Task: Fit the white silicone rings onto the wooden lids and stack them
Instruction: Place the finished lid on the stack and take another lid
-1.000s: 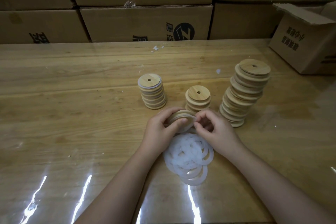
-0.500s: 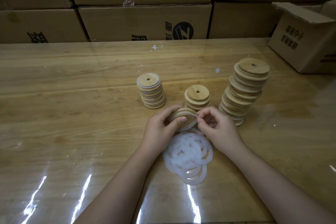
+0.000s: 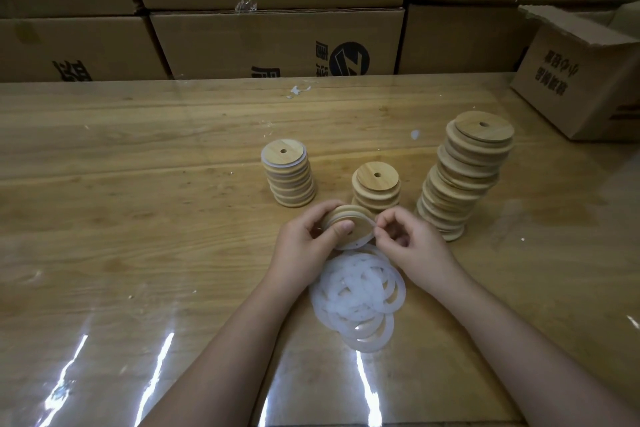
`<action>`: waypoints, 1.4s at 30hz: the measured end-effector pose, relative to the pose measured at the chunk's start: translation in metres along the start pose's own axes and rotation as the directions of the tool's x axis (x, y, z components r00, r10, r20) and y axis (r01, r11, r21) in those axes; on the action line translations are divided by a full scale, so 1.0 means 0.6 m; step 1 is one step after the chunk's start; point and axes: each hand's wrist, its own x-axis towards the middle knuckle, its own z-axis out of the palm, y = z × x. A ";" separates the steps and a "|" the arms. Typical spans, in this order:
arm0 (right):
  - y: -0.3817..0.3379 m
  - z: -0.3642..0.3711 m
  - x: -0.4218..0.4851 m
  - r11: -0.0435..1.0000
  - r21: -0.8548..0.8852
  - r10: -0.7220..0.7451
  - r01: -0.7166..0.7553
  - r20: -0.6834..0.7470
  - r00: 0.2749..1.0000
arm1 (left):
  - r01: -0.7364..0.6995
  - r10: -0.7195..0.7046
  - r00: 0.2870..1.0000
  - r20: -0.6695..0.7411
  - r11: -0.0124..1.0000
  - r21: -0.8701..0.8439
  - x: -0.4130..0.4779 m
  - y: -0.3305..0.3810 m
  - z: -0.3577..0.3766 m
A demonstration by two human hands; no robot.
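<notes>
**A:** Who holds what?
**B:** The left hand (image 3: 304,243) clasps a round wooden lid (image 3: 360,229), thumb on its face. The right hand (image 3: 412,239) pinches the thin white silicone ring (image 3: 360,244) at the lid's right edge.
**A:** Best way on?
**B:** Probably walk the pinch round the rim, turning the lid, so nothing pops off.
**A:** Facing?
**B:** Tilted, face toward the person, just beyond the loose white rings (image 3: 360,295). It's a disc, so no long axis.

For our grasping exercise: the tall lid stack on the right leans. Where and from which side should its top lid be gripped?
Pinch the top lid across its rim, coming straight down from above. It is a flat disc lying roughly level, and the tall stack under it leans, so a sideways push would probably topple it.
</notes>
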 end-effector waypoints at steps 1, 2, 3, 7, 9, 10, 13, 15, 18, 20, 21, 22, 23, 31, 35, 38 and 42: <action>0.001 0.000 0.000 1.000 -0.022 -0.009 0.009 0.011 1.000 | 0.013 -0.013 1.000 0.000 1.000 -0.014 0.000 -0.001 -0.001; 0.002 0.000 0.000 0.998 -0.051 -0.024 0.026 0.028 0.999 | 0.022 -0.022 1.000 -0.003 0.999 -0.031 0.000 -0.001 -0.002; 0.002 0.002 -0.001 0.996 -0.076 -0.043 0.046 0.041 0.998 | 0.027 -0.027 1.000 -0.003 0.998 -0.049 0.000 0.000 -0.004; 0.004 0.004 -0.001 0.993 -0.055 -0.103 0.103 -0.005 0.995 | 0.022 -0.021 1.000 0.011 0.993 -0.112 -0.003 0.006 -0.004; 0.001 0.003 -0.001 0.990 -0.053 -0.136 0.133 -0.049 0.990 | 0.020 -0.018 1.000 0.023 0.993 -0.120 -0.003 0.008 -0.003; 0.000 0.002 -0.001 0.986 -0.062 -0.160 0.156 -0.068 0.985 | 0.020 -0.016 0.999 0.032 0.994 -0.111 -0.003 0.008 -0.003; -0.005 0.001 -0.001 0.975 -0.087 -0.213 0.205 -0.102 0.972 | 0.010 -0.005 0.998 0.066 0.997 -0.073 -0.005 0.009 -0.002; -0.008 0.002 -0.003 0.973 -0.086 -0.224 0.216 -0.104 0.969 | -0.018 0.021 0.997 0.071 0.999 -0.038 -0.007 0.011 0.000; -0.010 0.001 -0.003 0.972 -0.077 -0.228 0.221 -0.109 0.967 | -0.053 0.053 0.998 0.042 0.999 0.001 -0.007 0.014 0.000; -0.010 0.001 -0.004 0.971 -0.081 -0.233 0.225 -0.117 0.965 | -0.060 0.059 0.998 0.025 0.998 0.032 -0.006 0.015 0.001; -0.010 0.001 -0.004 0.971 -0.081 -0.232 0.223 -0.122 0.965 | -0.064 0.063 0.998 0.022 0.997 0.051 -0.006 0.016 0.002; -0.011 0.001 -0.004 0.973 -0.079 -0.227 0.219 -0.128 0.965 | -0.070 0.069 0.997 0.019 0.995 0.065 -0.005 0.016 0.003; -0.011 0.001 -0.004 0.975 -0.074 -0.220 0.212 -0.133 0.966 | -0.080 0.079 0.997 0.015 0.994 0.075 -0.005 0.016 0.004; -0.009 0.000 -0.001 0.989 -0.040 -0.144 0.139 -0.158 0.977 | -0.113 0.111 0.994 0.018 0.987 0.112 -0.003 0.014 0.001; -0.009 0.000 0.000 0.993 -0.034 -0.120 0.116 -0.152 0.981 | -0.093 0.092 0.996 0.014 0.991 0.093 -0.002 0.016 -0.001; -0.007 0.000 0.002 0.996 -0.013 -0.084 0.083 -0.117 0.990 | -0.073 0.072 0.997 0.018 0.995 0.062 -0.002 0.017 -0.001; -0.004 -0.001 0.002 0.998 0.034 -0.048 0.050 -0.068 0.997 | -0.053 0.051 0.998 0.024 0.997 0.054 -0.001 0.018 -0.002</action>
